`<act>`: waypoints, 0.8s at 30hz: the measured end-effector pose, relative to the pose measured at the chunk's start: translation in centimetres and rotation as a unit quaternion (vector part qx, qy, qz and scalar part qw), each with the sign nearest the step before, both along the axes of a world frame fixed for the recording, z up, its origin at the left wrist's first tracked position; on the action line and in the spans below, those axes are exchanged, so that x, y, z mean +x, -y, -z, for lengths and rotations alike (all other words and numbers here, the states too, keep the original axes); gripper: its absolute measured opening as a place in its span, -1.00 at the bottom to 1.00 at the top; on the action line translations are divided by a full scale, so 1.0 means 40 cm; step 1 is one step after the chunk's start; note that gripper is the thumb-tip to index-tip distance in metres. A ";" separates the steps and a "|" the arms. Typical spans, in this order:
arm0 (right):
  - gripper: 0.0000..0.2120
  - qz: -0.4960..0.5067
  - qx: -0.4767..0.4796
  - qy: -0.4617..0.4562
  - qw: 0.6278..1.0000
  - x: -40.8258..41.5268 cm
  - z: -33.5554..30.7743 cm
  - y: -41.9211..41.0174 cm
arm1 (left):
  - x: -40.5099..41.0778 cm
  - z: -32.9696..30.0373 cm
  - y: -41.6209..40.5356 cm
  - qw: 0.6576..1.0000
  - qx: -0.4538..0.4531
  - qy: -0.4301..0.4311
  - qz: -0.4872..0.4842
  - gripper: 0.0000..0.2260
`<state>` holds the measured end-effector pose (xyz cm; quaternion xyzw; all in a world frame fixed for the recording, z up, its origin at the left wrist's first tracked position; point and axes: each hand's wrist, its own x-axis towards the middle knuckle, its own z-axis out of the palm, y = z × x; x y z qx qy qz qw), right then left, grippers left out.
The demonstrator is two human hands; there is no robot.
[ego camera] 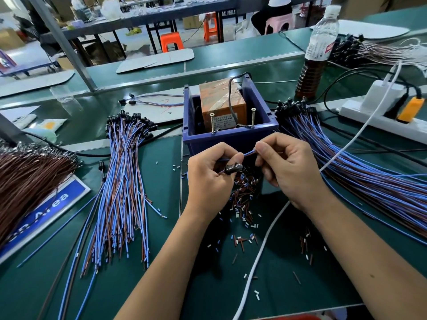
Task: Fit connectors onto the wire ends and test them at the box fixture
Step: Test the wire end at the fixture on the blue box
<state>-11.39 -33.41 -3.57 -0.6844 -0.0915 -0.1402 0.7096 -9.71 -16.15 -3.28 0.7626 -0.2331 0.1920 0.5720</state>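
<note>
— How did we have our hands set?

— We kept both raised in front of the dark blue plastic box fixture (231, 125), forearms coming up from the near edge of the green bench mat (208, 285). Our left hand (209, 179) was curled, knuckles outward, thumb and fingers pinched on the thin blue-and-brown wire pair (248, 154). Our right hand (288, 167) was closed too, thumb and forefinger nipping the same wire pair just right of the left fingertips.

— And the connector?

— The small black round connector (232, 169) sat at the left hand's fingertips, just below the wire pair and between the two hands. Its long axis ran low-left to high-right, and the wire pair slanted the same way, rising toward the right hand.

— What lay around us?

— Below both hands, short cut blue, brown and white insulation scraps (245, 199). Left of the left hand, a fanned bundle of blue and brown wires (122, 192); right of the right hand, another such bundle (360, 172).
</note>
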 end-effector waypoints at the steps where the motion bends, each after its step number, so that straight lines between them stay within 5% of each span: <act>1: -0.84 0.001 0.004 0.001 1.000 -0.001 -0.001 0.001 | -0.001 0.000 0.001 1.000 -0.002 0.006 -0.003 -0.82; 13: -0.85 0.076 0.082 0.018 0.994 0.014 -0.002 0.042 | -0.003 -0.007 -0.011 0.995 -0.091 0.017 -0.047 -0.78; 17: -0.95 -0.001 0.038 0.014 0.999 -0.002 0.006 -0.026 | -0.019 -0.005 0.018 0.993 -0.105 0.007 -0.049 -0.82; 24: -0.89 -0.029 0.124 0.006 0.992 -0.012 -0.006 -0.065 | -0.022 0.000 0.029 0.994 -0.100 0.003 -0.045 -0.84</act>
